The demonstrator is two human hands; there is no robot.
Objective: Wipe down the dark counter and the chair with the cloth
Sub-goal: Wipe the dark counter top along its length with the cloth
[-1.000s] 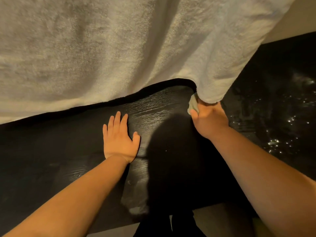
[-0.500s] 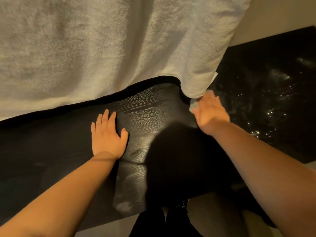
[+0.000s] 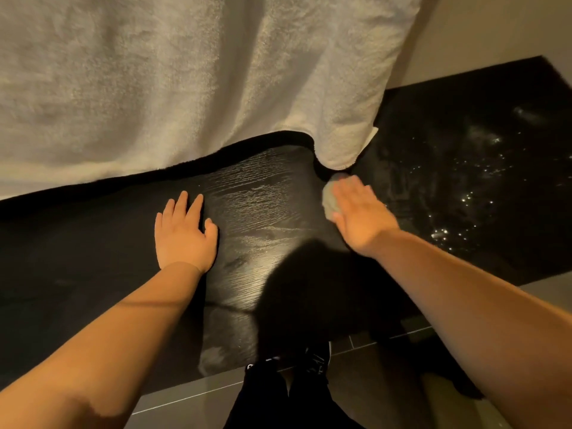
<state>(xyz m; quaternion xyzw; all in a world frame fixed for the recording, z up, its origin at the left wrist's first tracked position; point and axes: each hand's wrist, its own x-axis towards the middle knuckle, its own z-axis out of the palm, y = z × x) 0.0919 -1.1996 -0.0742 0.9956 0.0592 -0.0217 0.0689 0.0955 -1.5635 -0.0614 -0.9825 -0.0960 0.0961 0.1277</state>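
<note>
Because the cloth (image 3: pixel 330 198) is small and soft, it should feel light and squashy, and it may bunch up if it is pushed from one edge. It lies on the dark counter (image 3: pixel 263 205), mostly under the right hand (image 3: pixel 360 216), and a grey lump of it peeks out at ten o'clock from that hand. That hand is spread flat with straight fingers and presses down on the cloth; it does not curl round it. A flat palm on the middle of the cloth looks like the best hold, so it slides and does not roll. The left hand (image 3: pixel 182 232), at nine o'clock from the right one, lies flat and open on the bare wood and holds nothing. The counter looks hard and shiny. A big white towel (image 3: pixel 185 88) hangs at twelve o'clock, its corner just beside the cloth. No chair shows.
</note>
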